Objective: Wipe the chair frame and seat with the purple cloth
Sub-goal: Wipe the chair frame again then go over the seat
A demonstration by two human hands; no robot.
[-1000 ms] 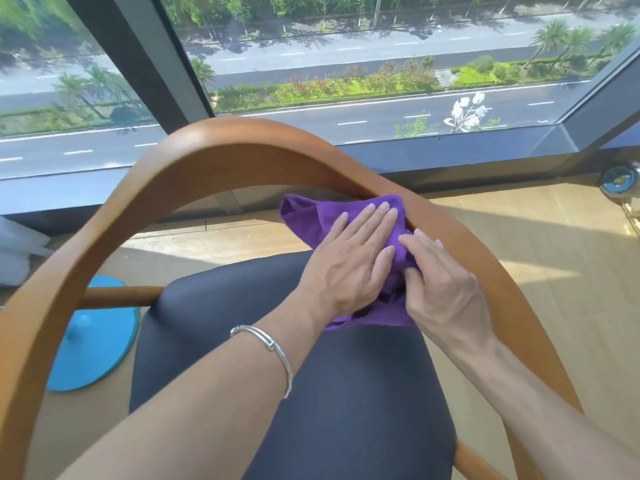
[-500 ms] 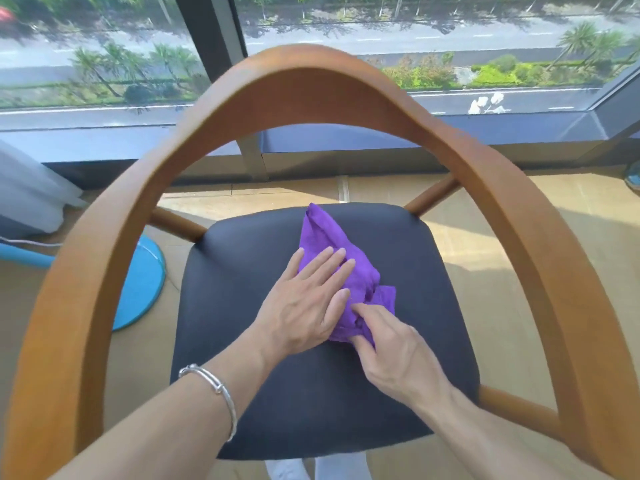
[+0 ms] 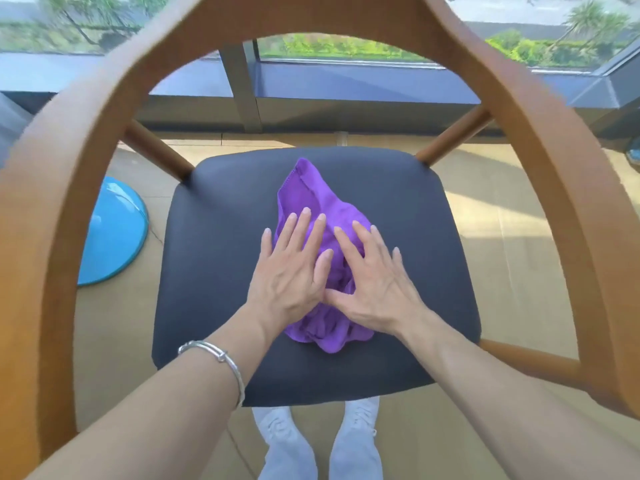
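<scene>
Seen from above, through the arch of a chair's back, a person presses a crumpled purple cloth (image 3: 313,202) flat onto a dark, smooth, padded square seat (image 3: 221,271). The cloth lies bunched near the middle of the seat, one pointed corner reaching toward the seat's far edge. The left hand (image 3: 287,271) and the right hand (image 3: 374,282) rest side by side on top of it, thumbs touching. The fingers (image 3: 298,230) of both hands are straight and spread, pushing down rather than curling round the fabric. Held like this, the palms likely spread pressure over a wide patch, so the cloth can be slid across the cushion in broad strokes. This suggests the seat is the part being wiped now. A silver bangle (image 3: 214,355) circles the left wrist. The chair's curved, warm-brown bent-wood frame (image 3: 45,237) loops round the whole view, with round wooden struts meeting the seat's far corners. Below the seat's near edge, a pair of white shoes (image 3: 277,427) stand on a pale tan floor (image 3: 519,237) striped with sunlight. A round, glossy blue disc (image 3: 110,233) sits on the floor to the left of the chair. Beyond the chair, a large window with a dark frame (image 3: 242,81) looks out on green trees and shrubs in bright daylight.
</scene>
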